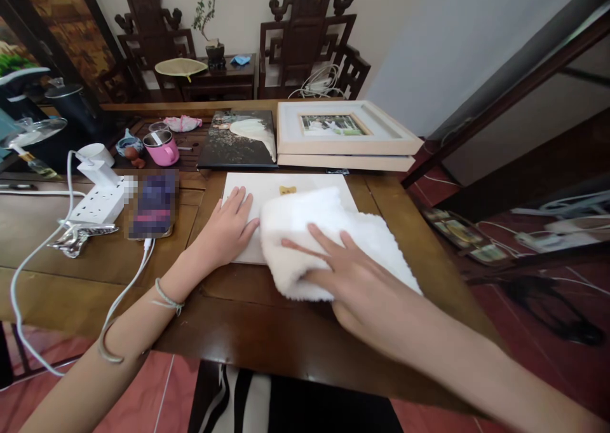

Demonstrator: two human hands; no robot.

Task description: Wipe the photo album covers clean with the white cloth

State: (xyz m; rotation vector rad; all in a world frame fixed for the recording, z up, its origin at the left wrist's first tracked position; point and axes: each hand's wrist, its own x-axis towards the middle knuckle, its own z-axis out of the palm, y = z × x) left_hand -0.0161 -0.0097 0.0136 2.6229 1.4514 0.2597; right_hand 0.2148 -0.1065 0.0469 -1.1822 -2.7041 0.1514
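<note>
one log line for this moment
left hand: flat on white board | right hand: palm down on white towel over board | phone, power strip: left

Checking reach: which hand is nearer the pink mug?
Left. The left hand rests on the white board, right of the pink mug; the right hand presses the white towel, farther right.

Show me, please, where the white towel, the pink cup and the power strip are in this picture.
white towel (312,215): head view, on its fluffy upper part.
pink cup (164,155): head view, on its pink side wall.
power strip (98,204): head view, on its white top face with the sockets.
</note>
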